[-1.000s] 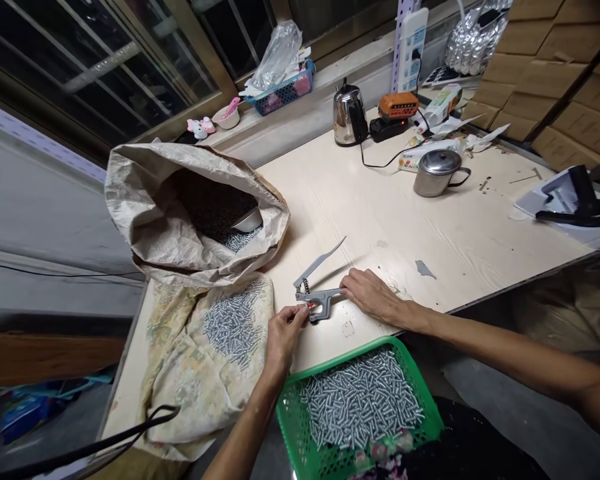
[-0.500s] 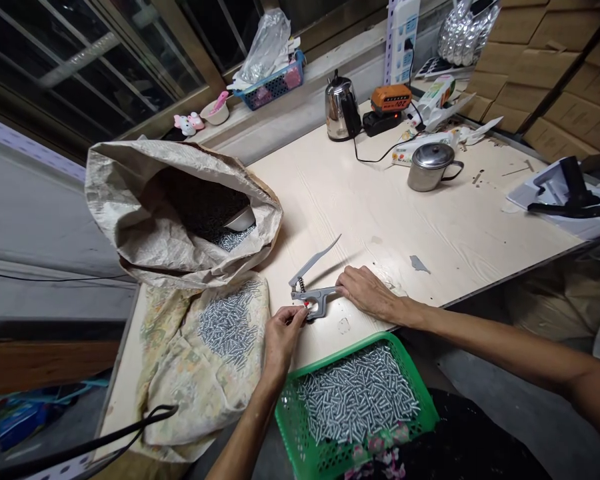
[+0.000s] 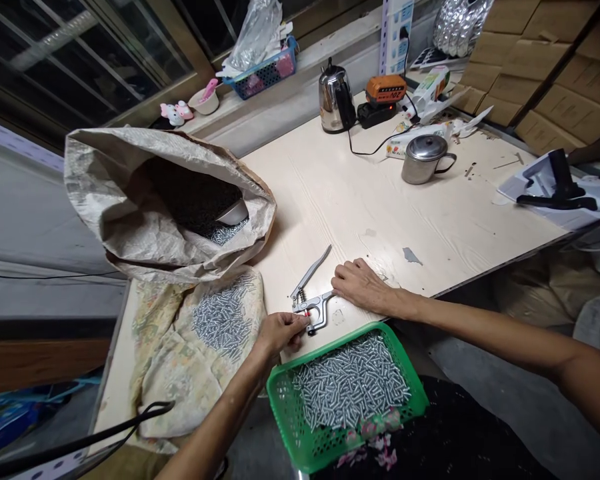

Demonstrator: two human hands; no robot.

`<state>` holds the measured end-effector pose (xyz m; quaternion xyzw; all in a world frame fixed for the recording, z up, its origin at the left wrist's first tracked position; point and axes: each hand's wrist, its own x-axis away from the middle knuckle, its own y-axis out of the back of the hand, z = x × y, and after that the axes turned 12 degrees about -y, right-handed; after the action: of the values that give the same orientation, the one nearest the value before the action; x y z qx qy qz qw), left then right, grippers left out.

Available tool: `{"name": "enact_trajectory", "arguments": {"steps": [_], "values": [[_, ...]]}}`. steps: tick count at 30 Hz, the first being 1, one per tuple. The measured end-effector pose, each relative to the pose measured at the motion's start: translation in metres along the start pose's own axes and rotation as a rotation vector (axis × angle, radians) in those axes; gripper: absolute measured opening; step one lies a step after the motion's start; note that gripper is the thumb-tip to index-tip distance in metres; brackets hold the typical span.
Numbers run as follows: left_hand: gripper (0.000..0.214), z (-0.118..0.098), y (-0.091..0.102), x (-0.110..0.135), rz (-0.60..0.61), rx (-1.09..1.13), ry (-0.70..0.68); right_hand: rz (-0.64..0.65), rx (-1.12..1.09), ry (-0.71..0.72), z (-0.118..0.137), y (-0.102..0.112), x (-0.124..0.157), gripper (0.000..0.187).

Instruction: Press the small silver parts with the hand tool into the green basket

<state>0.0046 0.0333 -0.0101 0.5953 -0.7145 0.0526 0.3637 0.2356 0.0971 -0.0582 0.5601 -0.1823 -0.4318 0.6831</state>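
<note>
Grey snap-fastener pliers (image 3: 321, 308), with a spring and a raised upper handle, are held low over the table. My right hand (image 3: 361, 285) is closed around the end of their lower handle, knuckles up. At the jaw end, my left hand (image 3: 279, 333) has its thumb and fingers pinched together beside a small red part (image 3: 307, 313). What the left fingertips pinch, if anything, is too small to tell. Just below the hands, a green basket (image 3: 275, 393) holds many silver screws (image 3: 353, 380). More screws (image 3: 223, 323) lie on a patterned cloth (image 3: 180, 400) left of my left hand.
A large woven sack (image 3: 145, 247) stands open at left, with a scoop (image 3: 234, 213) on small metal pieces inside. Further back are a kettle (image 3: 336, 100), a battery on a charger (image 3: 384, 93) and a lidded metal mug (image 3: 424, 163). Cardboard boxes (image 3: 520, 67) are stacked at right.
The pliers have turned a little in my right hand, their jaw and upper handle coming lower and nearer to me. My left hand has followed the jaw and the camera view has shifted slightly.
</note>
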Motion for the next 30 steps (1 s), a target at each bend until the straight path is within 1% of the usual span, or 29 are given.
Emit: {"name": "enact_trajectory", "arguments": {"steps": [3,5,9,15,24,27,30], "values": [[0.052,-0.003,-0.004,0.005,0.031,0.026,0.045,0.019,0.022,0.018,0.001,0.002,0.002,0.015],[0.053,-0.004,-0.009,0.009,0.009,0.050,0.047,0.032,0.045,0.031,0.002,0.004,0.002,0.014],[0.055,-0.004,-0.018,0.018,-0.081,0.056,0.013,0.061,0.078,0.053,0.005,0.008,0.002,0.014],[0.055,-0.010,-0.026,0.025,-0.097,0.046,-0.009,0.073,0.060,0.074,0.005,0.010,0.002,0.015],[0.051,-0.008,-0.032,0.028,-0.150,0.026,-0.050,0.007,0.060,0.082,0.004,0.005,0.004,0.015],[0.050,-0.007,-0.032,0.029,-0.171,0.002,-0.073,0.022,0.053,0.078,0.003,0.006,0.005,0.014],[0.049,-0.005,-0.032,0.030,-0.156,-0.002,-0.076,0.062,0.036,0.057,0.004,0.011,0.002,0.014]]}}
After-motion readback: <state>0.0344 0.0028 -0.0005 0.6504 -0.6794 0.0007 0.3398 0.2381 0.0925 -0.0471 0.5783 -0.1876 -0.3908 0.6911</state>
